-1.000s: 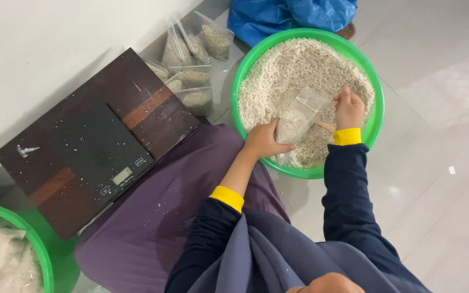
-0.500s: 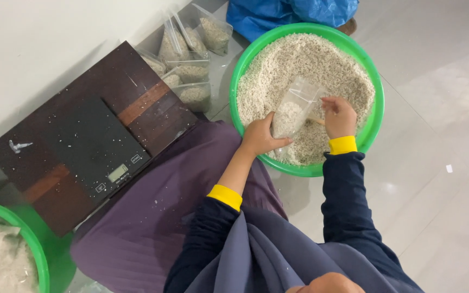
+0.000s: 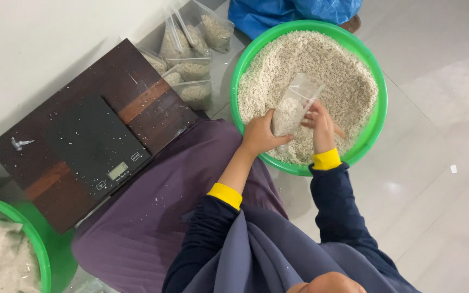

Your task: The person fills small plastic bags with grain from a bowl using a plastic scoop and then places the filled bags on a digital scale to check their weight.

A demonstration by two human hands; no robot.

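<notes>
A large green basin on the floor is heaped with pale grain. My left hand grips the lower part of a clear plastic bag that is partly filled with grain and tilted over the basin. At the bag's right side my right hand holds a thin brown stick-like handle whose end is hidden.
A black digital kitchen scale lies on a dark wooden board to the left. Several filled clear bags lean by the wall. A second green basin with white bags sits at bottom left. A blue sack lies behind the basin.
Both hands and the bag have moved toward the near side of the basin. The bag now stands more upright and holds more grain.
</notes>
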